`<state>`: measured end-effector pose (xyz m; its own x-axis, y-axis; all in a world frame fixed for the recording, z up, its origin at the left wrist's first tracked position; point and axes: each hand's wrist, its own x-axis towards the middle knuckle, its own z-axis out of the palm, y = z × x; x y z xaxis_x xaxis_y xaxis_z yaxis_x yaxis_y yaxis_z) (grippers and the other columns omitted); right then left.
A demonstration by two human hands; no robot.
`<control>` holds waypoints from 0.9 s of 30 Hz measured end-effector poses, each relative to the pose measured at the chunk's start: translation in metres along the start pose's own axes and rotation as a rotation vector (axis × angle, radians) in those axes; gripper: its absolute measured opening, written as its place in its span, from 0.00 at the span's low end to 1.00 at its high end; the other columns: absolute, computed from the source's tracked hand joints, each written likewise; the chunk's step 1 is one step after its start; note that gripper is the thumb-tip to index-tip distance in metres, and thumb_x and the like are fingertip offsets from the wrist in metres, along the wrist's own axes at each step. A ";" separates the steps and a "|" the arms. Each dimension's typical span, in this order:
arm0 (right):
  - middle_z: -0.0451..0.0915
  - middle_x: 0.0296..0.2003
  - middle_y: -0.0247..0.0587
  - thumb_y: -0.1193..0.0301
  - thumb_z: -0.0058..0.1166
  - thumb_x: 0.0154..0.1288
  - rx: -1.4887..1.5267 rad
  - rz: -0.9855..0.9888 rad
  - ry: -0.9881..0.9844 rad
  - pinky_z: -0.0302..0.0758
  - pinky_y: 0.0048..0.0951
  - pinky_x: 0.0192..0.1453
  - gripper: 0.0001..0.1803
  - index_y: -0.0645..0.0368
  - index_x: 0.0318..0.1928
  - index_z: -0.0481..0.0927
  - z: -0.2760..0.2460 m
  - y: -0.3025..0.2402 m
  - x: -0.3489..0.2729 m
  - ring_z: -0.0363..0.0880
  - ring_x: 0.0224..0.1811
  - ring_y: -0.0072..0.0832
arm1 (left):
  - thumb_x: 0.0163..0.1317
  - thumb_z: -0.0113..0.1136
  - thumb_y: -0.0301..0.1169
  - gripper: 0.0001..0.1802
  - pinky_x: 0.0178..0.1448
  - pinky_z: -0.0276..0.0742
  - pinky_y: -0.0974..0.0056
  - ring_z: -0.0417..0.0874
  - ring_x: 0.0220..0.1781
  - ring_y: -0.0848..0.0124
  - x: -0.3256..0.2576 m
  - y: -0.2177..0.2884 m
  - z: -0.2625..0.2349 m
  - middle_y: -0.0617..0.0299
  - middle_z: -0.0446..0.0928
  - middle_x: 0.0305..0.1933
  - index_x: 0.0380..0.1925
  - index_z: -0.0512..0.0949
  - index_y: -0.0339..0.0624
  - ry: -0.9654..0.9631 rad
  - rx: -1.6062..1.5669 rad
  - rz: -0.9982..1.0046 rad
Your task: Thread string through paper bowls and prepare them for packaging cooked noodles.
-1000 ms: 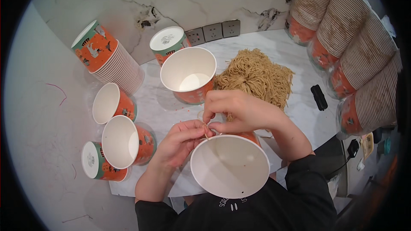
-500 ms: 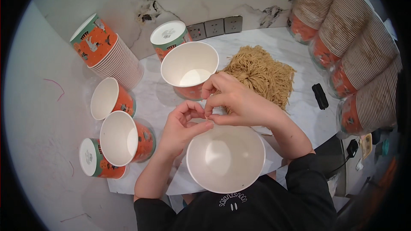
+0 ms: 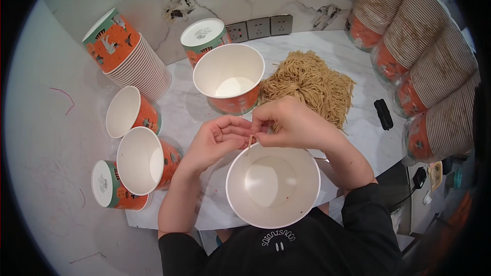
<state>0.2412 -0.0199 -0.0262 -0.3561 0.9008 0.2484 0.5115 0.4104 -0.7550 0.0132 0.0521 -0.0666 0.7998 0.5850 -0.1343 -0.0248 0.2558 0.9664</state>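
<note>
My right hand (image 3: 287, 121) has its thumb and forefinger pinched on a thin tan strand (image 3: 249, 146), which hangs down over the far rim of a large white-lined paper tub (image 3: 271, 212). My left hand (image 3: 217, 140) is cupped beside it, palm partly showing, with thumb and fingertips closed together at the strand. The tub stands close to my body, with a few tiny red specks inside. Behind my right hand lies a heap of tan, noodle-like strands (image 3: 312, 84).
An upright paper tub (image 3: 232, 103) and an upturned one (image 3: 202, 33) stand near the wall sockets (image 3: 258, 28). At left are a nested tub stack (image 3: 138, 69) and several orange tubs (image 3: 171, 161). Bagged tub stacks (image 3: 409, 30) line the right, near a black object (image 3: 382, 114).
My hands have drawn slightly apart, and the left has turned to show more palm. The strand now hangs visibly between them. The view has shifted a little.
</note>
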 end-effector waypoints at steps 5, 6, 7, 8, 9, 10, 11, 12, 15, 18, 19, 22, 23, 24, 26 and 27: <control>0.81 0.24 0.45 0.73 0.65 0.51 0.030 0.137 -0.011 0.78 0.35 0.36 0.08 0.63 0.29 0.79 0.005 -0.010 0.003 0.84 0.30 0.39 | 0.57 0.68 0.20 0.17 0.53 0.83 0.71 0.87 0.46 0.75 -0.004 0.001 -0.005 0.60 0.84 0.43 0.48 0.78 0.33 -0.027 0.138 0.050; 0.81 0.24 0.45 0.73 0.65 0.51 0.030 0.135 -0.014 0.78 0.35 0.36 0.08 0.63 0.29 0.79 0.007 -0.009 0.004 0.84 0.30 0.39 | 0.56 0.71 0.20 0.16 0.51 0.82 0.72 0.86 0.44 0.77 -0.005 0.000 -0.006 0.62 0.84 0.41 0.45 0.78 0.35 -0.012 0.182 0.066; 0.80 0.24 0.39 0.75 0.64 0.52 0.072 0.131 0.019 0.77 0.30 0.35 0.06 0.63 0.29 0.79 0.009 -0.008 0.005 0.81 0.29 0.30 | 0.56 0.71 0.20 0.16 0.51 0.82 0.72 0.86 0.44 0.77 -0.004 0.001 -0.005 0.62 0.84 0.41 0.45 0.78 0.35 -0.013 0.180 0.068; 0.80 0.24 0.34 0.77 0.63 0.53 0.115 0.126 0.052 0.75 0.25 0.34 0.05 0.62 0.30 0.80 0.010 -0.006 0.005 0.78 0.28 0.22 | 0.56 0.72 0.21 0.16 0.50 0.82 0.73 0.85 0.42 0.79 -0.004 0.003 -0.003 0.64 0.84 0.40 0.43 0.78 0.36 -0.004 0.180 0.058; 0.80 0.24 0.34 0.77 0.63 0.53 0.112 0.126 0.051 0.75 0.25 0.34 0.05 0.62 0.30 0.80 0.012 -0.006 0.006 0.78 0.28 0.22 | 0.55 0.73 0.22 0.15 0.48 0.82 0.74 0.85 0.41 0.80 -0.004 0.004 -0.002 0.66 0.83 0.38 0.41 0.78 0.37 0.006 0.180 0.049; 0.80 0.24 0.33 0.77 0.63 0.54 0.177 0.151 0.062 0.76 0.24 0.36 0.05 0.63 0.32 0.80 0.014 -0.005 0.007 0.79 0.29 0.20 | 0.55 0.73 0.22 0.15 0.48 0.82 0.74 0.85 0.41 0.80 -0.004 0.003 -0.002 0.66 0.83 0.38 0.41 0.78 0.37 0.007 0.179 0.050; 0.80 0.25 0.32 0.77 0.63 0.55 0.243 0.176 0.073 0.76 0.24 0.37 0.06 0.63 0.33 0.81 0.015 -0.005 0.008 0.79 0.30 0.19 | 0.55 0.73 0.22 0.15 0.47 0.81 0.75 0.84 0.40 0.81 -0.004 0.002 -0.001 0.66 0.83 0.38 0.40 0.78 0.37 0.027 0.167 0.054; 0.80 0.25 0.32 0.77 0.63 0.55 0.242 0.175 0.071 0.76 0.24 0.37 0.06 0.63 0.33 0.81 0.016 -0.003 0.009 0.79 0.30 0.19 | 0.55 0.73 0.23 0.14 0.46 0.81 0.75 0.84 0.40 0.82 -0.004 0.001 -0.001 0.67 0.83 0.37 0.39 0.78 0.37 0.046 0.155 0.057; 0.81 0.26 0.30 0.78 0.62 0.57 0.231 0.208 0.045 0.76 0.21 0.39 0.06 0.64 0.36 0.83 0.020 0.006 0.009 0.78 0.31 0.15 | 0.54 0.74 0.23 0.13 0.44 0.78 0.76 0.82 0.38 0.83 -0.006 0.001 0.000 0.68 0.82 0.36 0.37 0.79 0.38 0.123 0.347 0.149; 0.82 0.28 0.28 0.78 0.61 0.58 0.368 0.250 -0.018 0.76 0.19 0.40 0.07 0.65 0.38 0.85 0.026 0.020 0.010 0.78 0.33 0.12 | 0.53 0.74 0.23 0.12 0.41 0.76 0.75 0.81 0.36 0.82 -0.003 -0.002 -0.005 0.68 0.82 0.36 0.36 0.82 0.38 0.136 0.424 0.239; 0.83 0.29 0.28 0.78 0.61 0.59 0.422 0.267 -0.059 0.76 0.18 0.40 0.06 0.65 0.38 0.85 0.027 0.024 0.012 0.78 0.34 0.12 | 0.53 0.74 0.23 0.12 0.41 0.76 0.75 0.81 0.36 0.82 -0.003 -0.001 -0.006 0.68 0.82 0.36 0.36 0.82 0.38 0.137 0.423 0.238; 0.84 0.30 0.30 0.78 0.61 0.60 0.540 0.304 -0.118 0.78 0.18 0.40 0.05 0.65 0.37 0.85 0.031 0.030 0.017 0.80 0.34 0.13 | 0.52 0.74 0.24 0.11 0.39 0.75 0.74 0.79 0.35 0.81 -0.003 0.002 -0.006 0.67 0.81 0.36 0.36 0.85 0.39 0.148 0.514 0.298; 0.84 0.30 0.33 0.78 0.62 0.59 0.605 0.323 -0.134 0.79 0.19 0.40 0.05 0.66 0.36 0.85 0.032 0.031 0.017 0.81 0.33 0.14 | 0.52 0.74 0.24 0.10 0.39 0.75 0.74 0.79 0.35 0.81 -0.004 0.004 -0.005 0.67 0.80 0.35 0.36 0.86 0.40 0.141 0.545 0.312; 0.84 0.30 0.33 0.78 0.62 0.59 0.605 0.324 -0.135 0.79 0.19 0.40 0.05 0.66 0.36 0.85 0.033 0.033 0.017 0.81 0.33 0.14 | 0.52 0.74 0.24 0.10 0.38 0.75 0.74 0.79 0.35 0.80 -0.005 0.005 -0.005 0.66 0.79 0.35 0.36 0.87 0.41 0.133 0.576 0.325; 0.83 0.31 0.32 0.78 0.62 0.60 0.621 0.292 -0.125 0.78 0.19 0.40 0.06 0.66 0.39 0.83 0.036 0.036 0.017 0.80 0.33 0.15 | 0.52 0.74 0.23 0.09 0.38 0.74 0.74 0.78 0.35 0.80 -0.006 0.006 -0.003 0.66 0.79 0.36 0.34 0.87 0.39 0.139 0.591 0.342; 0.83 0.31 0.32 0.78 0.62 0.60 0.621 0.293 -0.128 0.78 0.19 0.40 0.06 0.66 0.39 0.83 0.037 0.035 0.017 0.80 0.33 0.15 | 0.51 0.73 0.21 0.07 0.38 0.73 0.74 0.77 0.34 0.80 -0.006 0.006 -0.002 0.66 0.79 0.36 0.32 0.86 0.38 0.143 0.607 0.360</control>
<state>0.2245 0.0045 -0.0709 -0.3808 0.9225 -0.0633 0.0725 -0.0384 -0.9966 0.0067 0.0519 -0.0605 0.7172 0.6582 0.2288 0.0984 -0.4207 0.9019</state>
